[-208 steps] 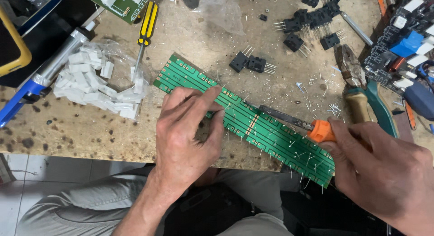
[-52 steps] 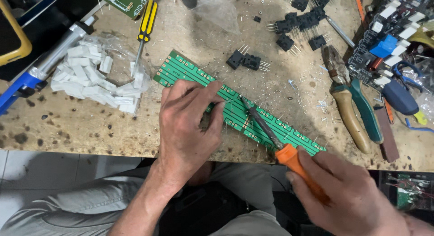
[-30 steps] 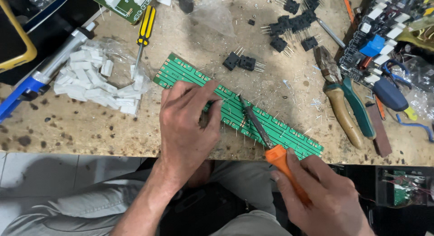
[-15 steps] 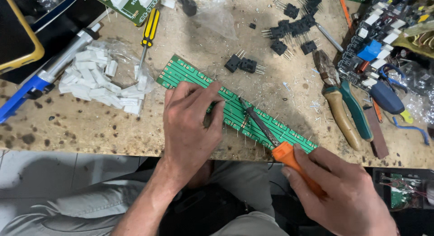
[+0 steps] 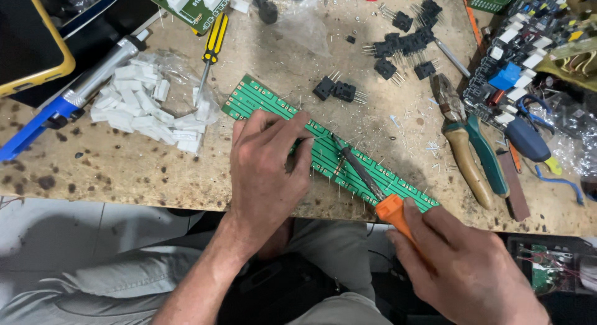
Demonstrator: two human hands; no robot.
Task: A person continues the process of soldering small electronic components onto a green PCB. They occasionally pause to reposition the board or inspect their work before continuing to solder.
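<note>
A long green circuit board (image 5: 373, 172) lies slantwise on the scarred wooden bench, solder side up, with thin leads sticking out of it. My left hand (image 5: 267, 166) presses down on its middle, fingers curled over the board. My right hand (image 5: 463, 272) grips the orange handle of a soldering iron (image 5: 393, 210); the dark shaft runs up and left, and its tip (image 5: 336, 140) rests on the board just right of my left fingers.
Black transistors (image 5: 404, 42) lie at the back, two more (image 5: 336, 90) near the board. White block resistors (image 5: 146, 110) sit in a plastic bag at left, beside a yellow-black screwdriver (image 5: 211, 48) and a desoldering pump (image 5: 74, 98). Pliers (image 5: 466, 148) lie right.
Early on the iron lay almost flat along the board's right end; it has swung to point up-left at the middle. My left hand has stayed on the board. The view shifted slightly.
</note>
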